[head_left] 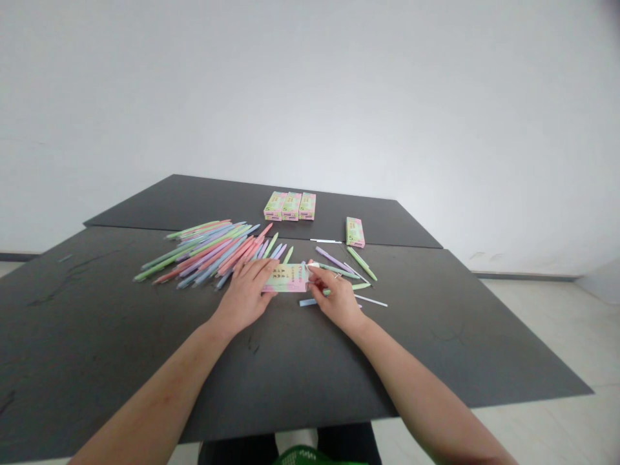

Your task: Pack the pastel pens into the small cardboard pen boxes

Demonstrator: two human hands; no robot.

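Observation:
A small pink, green and yellow printed box [285, 278] lies lengthwise between my hands, low over the dark table. My left hand [247, 290] grips its left end, fingers over the top and thumb along the near edge. At its right end, my right hand [336, 294] pinches the edge, where a small white part shows; whether that is a flap, I cannot tell. Pens partly hidden by my right hand lie around it: a purple pen [334, 259], a green pen [361, 263] and a blue one [307, 302]. Thin white sticks [371, 300] lie among them.
A big heap of pastel pens [203, 255] spreads to the left of my left hand. Three similar boxes [290, 206] stand side by side farther back, and a single box [355, 232] lies at the right. The table [290, 361] has a seam across it; a white wall rises behind.

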